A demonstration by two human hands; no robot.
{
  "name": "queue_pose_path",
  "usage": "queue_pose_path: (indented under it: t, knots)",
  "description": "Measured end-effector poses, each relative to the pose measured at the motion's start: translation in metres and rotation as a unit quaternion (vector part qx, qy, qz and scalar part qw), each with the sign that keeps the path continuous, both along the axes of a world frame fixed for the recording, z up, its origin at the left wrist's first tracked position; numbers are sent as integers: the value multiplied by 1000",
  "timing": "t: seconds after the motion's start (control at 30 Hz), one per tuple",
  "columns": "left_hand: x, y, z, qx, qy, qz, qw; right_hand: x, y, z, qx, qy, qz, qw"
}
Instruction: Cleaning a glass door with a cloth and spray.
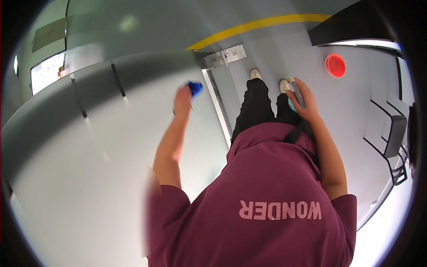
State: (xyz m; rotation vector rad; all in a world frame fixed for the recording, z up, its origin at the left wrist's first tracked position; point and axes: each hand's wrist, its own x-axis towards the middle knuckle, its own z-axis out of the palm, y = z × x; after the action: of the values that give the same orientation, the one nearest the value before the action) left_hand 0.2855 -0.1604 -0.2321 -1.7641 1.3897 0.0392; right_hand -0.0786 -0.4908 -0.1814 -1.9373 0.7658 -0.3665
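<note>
The blue cloth (195, 88) was bunched in the left hand (182, 103), apparently so that a soft wad stuck out past the fingers beside the pale panel (111, 169); blur hid whether they touched. The right hand (307, 101) was curled, thumb opposite fingers, around what looked like a clear bottle (292, 105), a grip that likely kept it steady near the leg (284, 112). The arms spread, keeping both things apart. Farther out, a red bucket (335, 65) stood on the floor (275, 51), with a black chair (395, 135) at far right.
</note>
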Motion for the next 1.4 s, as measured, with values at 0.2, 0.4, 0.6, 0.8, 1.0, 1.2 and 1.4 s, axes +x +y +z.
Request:
queue_pose_path:
  t: [0.2,0.4,0.6,0.8,1.0,1.2,1.4]
  knots:
    - [95,-105,119,-23,-181,29,983,4,-6,10,-12,-35,18,999]
    - [50,-64,102,-85,-120,24,989,-17,-21,3,-20,-30,33,999]
    - [-66,46,53,-107,11,90,990,-30,-28,6,-22,-48,92,994]
    - [-195,166,29,-106,76,112,985,-32,-31,-4,-15,-41,150,988]
    - [-215,144,65,-8,46,133,990,-34,-17,-10,-34,-58,168,983]
    - [-87,25,111,-143,-144,107,973,-32,-2,5,42,-62,145,987]
    - [-22,-34,128,-153,-205,102,961,-41,29,4,-11,-33,100,994]
